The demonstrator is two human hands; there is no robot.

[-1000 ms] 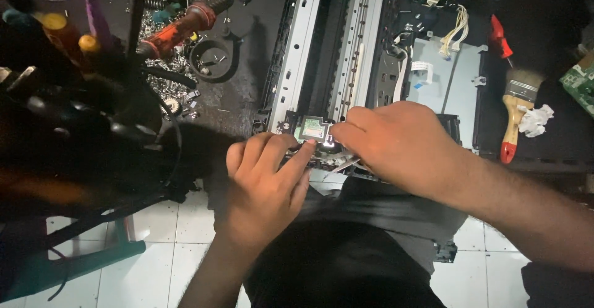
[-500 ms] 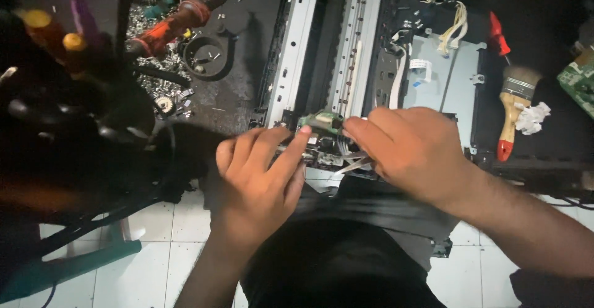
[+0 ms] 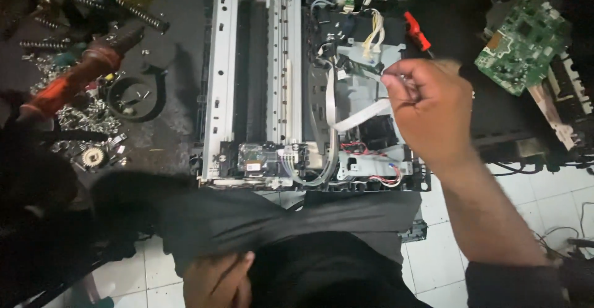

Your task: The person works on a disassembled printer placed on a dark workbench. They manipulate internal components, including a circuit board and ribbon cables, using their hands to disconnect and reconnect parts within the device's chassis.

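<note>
Flat white ribbon cable [image 3: 365,115] is seen on the right half of the opened printer chassis [image 3: 216,98], long axis slanting up-right from the lower board toward the fingertips. Right hand [image 3: 433,113] is held directly over its upper end, fingers curled into a pinch; actual contact with the cable can't be confirmed because of motion blur. Left hand [image 3: 216,280] is well apart, down on the dark trousers [image 3: 297,221], loosely curled, holding nothing, partly cut off by the frame edge.

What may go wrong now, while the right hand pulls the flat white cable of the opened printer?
The right hand pinches the flat white cable, which bends toward the printer; a hard pull might crease or tear it. The left hand rests in the lap, so nothing steadies the frame. Loose screws beside it could get lost.
</note>
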